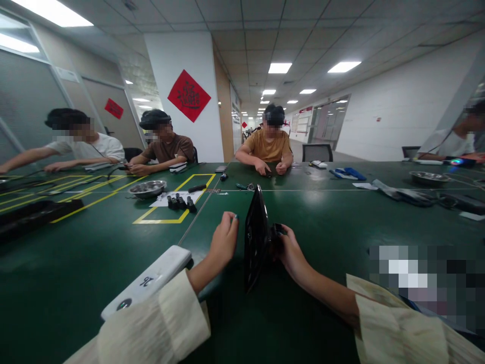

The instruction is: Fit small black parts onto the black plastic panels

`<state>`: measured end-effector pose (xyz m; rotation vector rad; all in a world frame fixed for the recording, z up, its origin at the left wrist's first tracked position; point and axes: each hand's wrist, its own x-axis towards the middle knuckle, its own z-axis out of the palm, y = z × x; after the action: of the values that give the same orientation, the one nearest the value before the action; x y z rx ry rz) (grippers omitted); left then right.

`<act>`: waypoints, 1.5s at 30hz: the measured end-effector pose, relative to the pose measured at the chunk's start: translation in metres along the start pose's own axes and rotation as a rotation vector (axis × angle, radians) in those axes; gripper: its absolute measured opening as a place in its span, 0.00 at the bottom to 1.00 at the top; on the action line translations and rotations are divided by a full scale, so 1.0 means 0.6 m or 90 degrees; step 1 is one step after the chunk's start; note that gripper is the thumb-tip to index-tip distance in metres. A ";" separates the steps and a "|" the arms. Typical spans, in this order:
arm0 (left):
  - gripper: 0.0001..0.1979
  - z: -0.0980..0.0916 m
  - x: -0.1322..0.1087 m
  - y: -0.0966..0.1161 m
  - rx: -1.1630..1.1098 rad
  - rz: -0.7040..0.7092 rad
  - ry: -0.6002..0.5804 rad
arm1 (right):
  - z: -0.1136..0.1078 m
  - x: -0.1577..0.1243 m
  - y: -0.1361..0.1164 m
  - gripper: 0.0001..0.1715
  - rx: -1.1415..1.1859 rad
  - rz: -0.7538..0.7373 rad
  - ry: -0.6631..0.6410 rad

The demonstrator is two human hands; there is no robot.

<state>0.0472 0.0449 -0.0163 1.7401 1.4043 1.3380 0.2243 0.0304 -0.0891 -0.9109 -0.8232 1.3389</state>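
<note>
A thin black flat panel [255, 237], like a small screen seen nearly edge-on, stands upright and slightly tilted in front of me. My right hand [290, 247] grips the dark mount [276, 232] behind it. Close to the panel's left face is my left hand [226, 233], apart from it, with fingers curled and pressed together. A tiny blue-green spot shows at its fingertips; I cannot tell what it is. Under my left forearm lies a white case [147, 280] marked with the number 26.
Black cylindrical parts [182, 203] stand on white paper beside a metal bowl [147, 188]. A black tray [38, 215] lies at the left. Pliers [242, 186] are beyond the panel. Blue-and-white items [347, 174] and another bowl [430, 178] sit right. Several people work around the green table [326, 222].
</note>
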 end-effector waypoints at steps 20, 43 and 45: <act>0.24 0.018 -0.012 -0.046 0.242 0.067 -0.235 | -0.001 -0.009 -0.006 0.30 -0.092 -0.017 -0.029; 0.19 0.006 -0.017 -0.035 0.400 0.090 -0.246 | 0.012 -0.032 -0.030 0.28 -0.108 -0.021 -0.014; 0.21 0.008 -0.017 -0.037 0.403 0.107 -0.247 | 0.013 -0.034 -0.033 0.28 -0.106 -0.021 -0.013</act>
<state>0.0425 0.0435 -0.0409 2.4060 1.5700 0.5863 0.2246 0.0103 -0.0674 -1.0092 -0.9729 1.2668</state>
